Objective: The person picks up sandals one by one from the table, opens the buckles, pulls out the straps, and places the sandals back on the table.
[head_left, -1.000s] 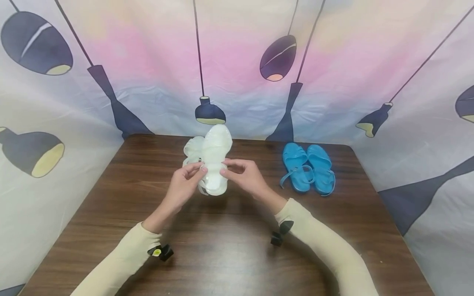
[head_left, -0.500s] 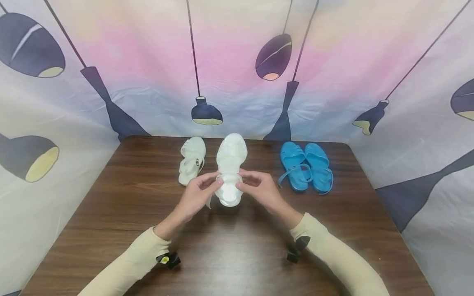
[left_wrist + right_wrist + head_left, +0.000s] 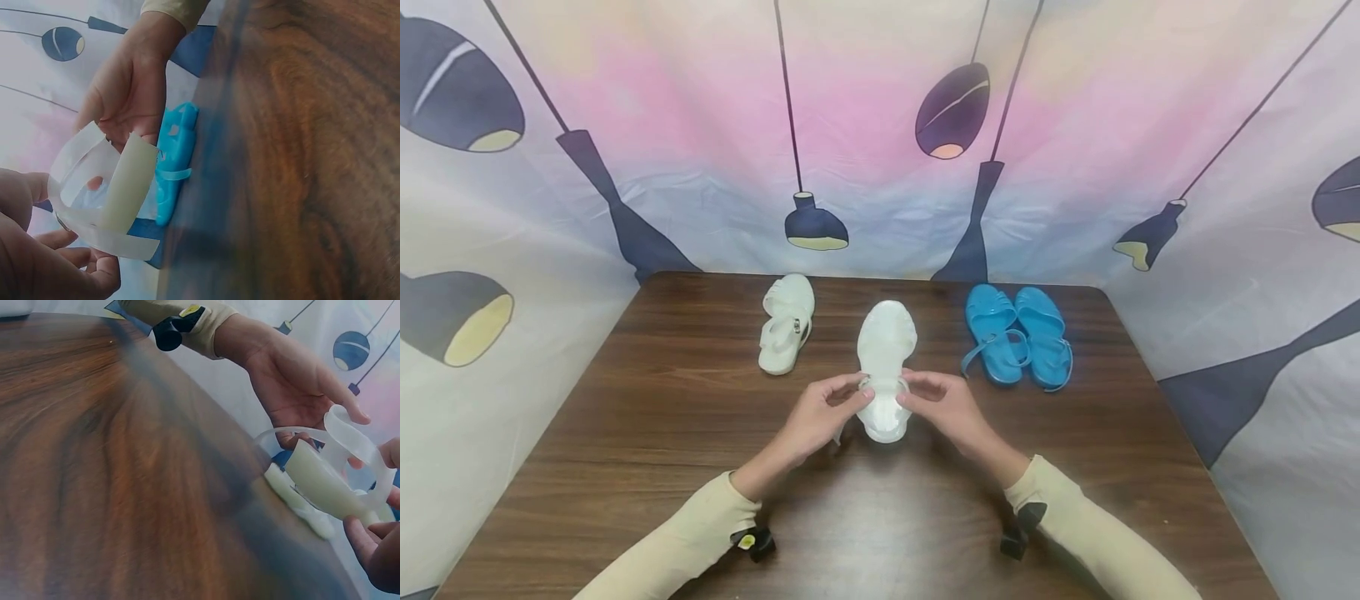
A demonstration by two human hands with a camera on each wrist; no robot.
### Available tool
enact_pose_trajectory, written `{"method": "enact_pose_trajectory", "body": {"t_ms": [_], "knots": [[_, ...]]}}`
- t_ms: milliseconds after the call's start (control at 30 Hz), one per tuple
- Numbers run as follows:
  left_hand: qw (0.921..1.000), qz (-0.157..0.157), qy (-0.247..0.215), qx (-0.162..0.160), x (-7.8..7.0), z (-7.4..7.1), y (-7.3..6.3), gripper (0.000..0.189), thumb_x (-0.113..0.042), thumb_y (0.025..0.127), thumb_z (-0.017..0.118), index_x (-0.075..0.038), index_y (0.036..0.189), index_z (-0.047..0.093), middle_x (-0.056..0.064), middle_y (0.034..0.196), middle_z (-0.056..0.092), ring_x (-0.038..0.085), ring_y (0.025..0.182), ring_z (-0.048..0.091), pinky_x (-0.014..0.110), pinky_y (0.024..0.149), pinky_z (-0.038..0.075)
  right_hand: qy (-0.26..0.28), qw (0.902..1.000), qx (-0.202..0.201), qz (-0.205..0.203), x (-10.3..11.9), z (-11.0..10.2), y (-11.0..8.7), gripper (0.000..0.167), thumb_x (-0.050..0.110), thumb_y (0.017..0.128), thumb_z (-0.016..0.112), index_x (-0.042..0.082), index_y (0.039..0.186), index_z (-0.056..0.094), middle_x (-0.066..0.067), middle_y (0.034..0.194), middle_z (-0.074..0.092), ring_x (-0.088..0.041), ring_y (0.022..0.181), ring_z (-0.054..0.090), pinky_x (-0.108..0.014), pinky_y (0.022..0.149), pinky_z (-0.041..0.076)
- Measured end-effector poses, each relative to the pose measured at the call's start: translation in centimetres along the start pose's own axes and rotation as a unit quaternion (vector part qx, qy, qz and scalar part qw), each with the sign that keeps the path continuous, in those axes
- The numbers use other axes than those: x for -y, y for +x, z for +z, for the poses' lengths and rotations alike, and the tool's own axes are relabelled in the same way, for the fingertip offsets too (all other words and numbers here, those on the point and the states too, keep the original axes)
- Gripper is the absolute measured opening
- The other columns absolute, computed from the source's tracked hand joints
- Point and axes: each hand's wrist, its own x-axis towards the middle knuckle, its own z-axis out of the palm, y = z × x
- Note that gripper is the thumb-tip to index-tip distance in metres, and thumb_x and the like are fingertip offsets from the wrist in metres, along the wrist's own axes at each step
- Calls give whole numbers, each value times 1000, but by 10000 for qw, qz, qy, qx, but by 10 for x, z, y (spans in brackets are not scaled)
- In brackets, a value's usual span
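Observation:
A white jelly sandal (image 3: 887, 337) is held up over the middle of the table, toe away from me. My left hand (image 3: 820, 421) pinches its left edge near the heel, thumb in front. On the opposite edge, my right hand (image 3: 951, 410) pinches it the same way. Both wrist views show its loose straps hanging between the hands; in the right wrist view one thin strap (image 3: 294, 430) reaches out past my left hand. The matching white sandal (image 3: 787, 321) lies at the back left, its small buckle visible.
A pair of blue jelly sandals (image 3: 992, 333) stands side by side at the back right of the dark wooden table (image 3: 647, 417). A printed cloth (image 3: 880, 108) with lamp pictures hangs behind and along the sides.
Both hands have brought the held white sandal toward me and to the right, away from its mate, which now shows fully. The blue sandals stay put; the view has shifted slightly.

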Motion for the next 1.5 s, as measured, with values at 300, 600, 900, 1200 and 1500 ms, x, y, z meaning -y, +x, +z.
{"method": "enact_pose_trajectory", "body": {"t_ms": [300,600,900,1200,1500], "knots": [[9999,-134,35,-39,13,13,0,42,-33,99,69,-7,132,68,12,126,71,31,119,65,50,100,52,354,9979,47,545,-19,-1,-7,43,18,92,78,0,129,67,-16,139,63,-31,120,66,-40,99,55],[9993,-325,-141,-84,19,19,-2,39,-32,99,69,-7,129,70,12,128,70,31,122,64,47,99,54,345,9967,44,736,-27,0,-11,40,20,90,80,0,124,70,-16,132,67,-28,116,68,-38,96,56],[9978,-596,-284,90,24,24,-4,42,-33,99,68,-4,129,69,15,129,69,30,122,64,45,99,54,141,9970,164,739,-30,-2,-13,35,19,91,79,-1,118,73,-16,125,71,-26,113,69,-36,94,57],[9959,-739,-429,288,27,23,-5,40,-30,100,67,-2,128,69,15,130,69,31,124,63,45,100,53,-146,9961,393,779,-35,-7,-12,40,26,90,81,-1,118,72,-15,121,72,-26,113,69,-38,96,56],[9941,-749,-640,449,32,18,-9,39,-19,102,62,4,134,60,21,135,63,34,127,59,46,103,51,-1853,9826,-105,76,-13,-10,7,28,33,93,76,14,114,77,-3,119,74,-24,116,67,-47,98,54]]}}
